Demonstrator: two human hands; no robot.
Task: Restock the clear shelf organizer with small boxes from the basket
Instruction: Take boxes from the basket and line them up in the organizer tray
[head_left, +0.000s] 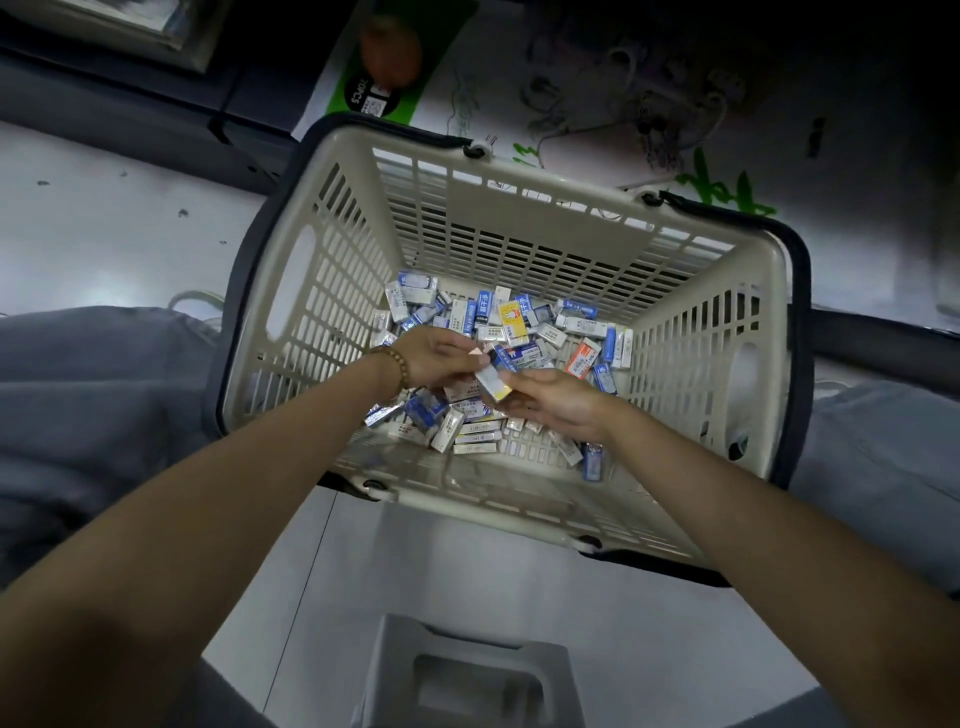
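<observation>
The right hand (556, 401) is pinching a small box (491, 383) at its yellow near end, above the heap (470, 418) in the basket (571, 244). The left hand (434, 358) is curling at its far end, grip unclear. The box's long axis is running near-right to far-left. It is probably light, stiff, crushable card, so hold its flat faces.

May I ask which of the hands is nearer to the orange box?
Right. The right hand, gripping a small box, is just beside the orange box; the left hand is well left.
</observation>
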